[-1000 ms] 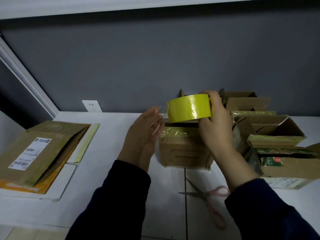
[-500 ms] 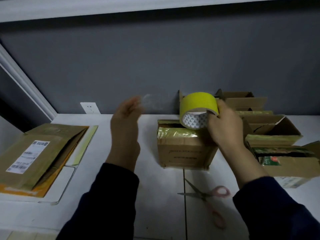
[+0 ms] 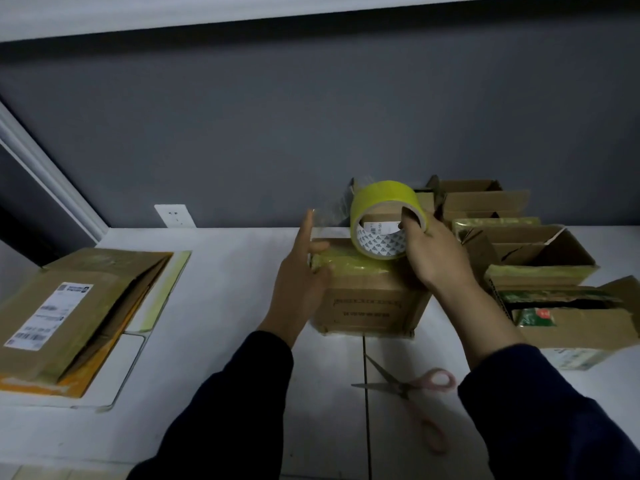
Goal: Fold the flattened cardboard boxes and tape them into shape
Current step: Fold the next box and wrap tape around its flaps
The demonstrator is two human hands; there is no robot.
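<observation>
Box [image 3: 370, 299] mid-table [image 3: 225, 306], top taped; roll [image 3: 384, 220] touching its top, gripped by right hand [image 3: 433, 254], thumb inside core; left hand [image 3: 298, 282], fingers straight, at box's left top edge beside pulled strip [image 3: 329, 209]; scissors [image 3: 412, 393] in front.

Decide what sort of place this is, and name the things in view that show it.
Likely a makeshift packing spot at a white counter: a row of open brown cardboard boxes, a stack of flattened cardboard cartons, and a yellow roll of tape in the right hand.
</observation>
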